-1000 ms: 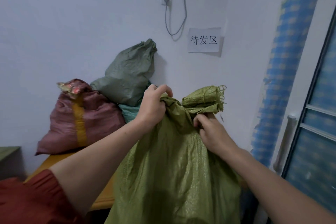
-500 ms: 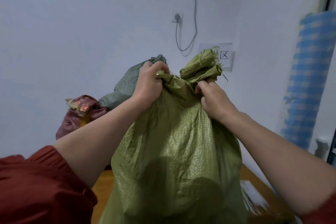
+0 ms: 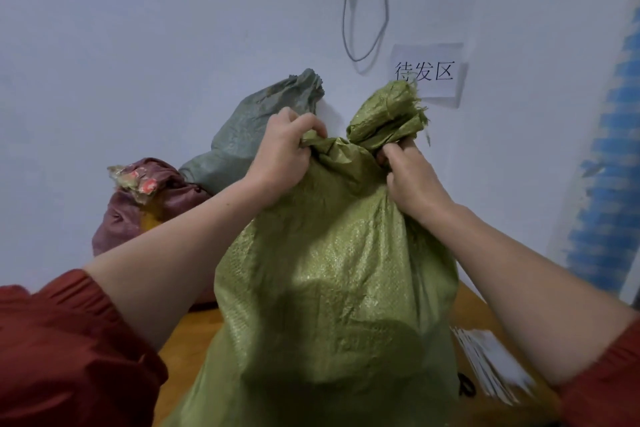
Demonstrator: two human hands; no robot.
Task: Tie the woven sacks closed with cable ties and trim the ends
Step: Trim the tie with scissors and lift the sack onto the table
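The green woven sack [image 3: 332,288] stands upright on the wooden tabletop [image 3: 188,336], in front of a grey-green sack [image 3: 249,139] and a maroon sack [image 3: 138,215]. Both hands, left [image 3: 284,156] and right [image 3: 412,177], grip its bunched neck, fingers curled tight into the fabric.

The full olive-green woven sack [image 3: 332,270] stands upright, its neck bunched and its frayed mouth [image 3: 391,114] sticking up. Behind it to the left, a grey-green sack [image 3: 256,135] with a gathered top rests against a maroon sack [image 3: 138,215].
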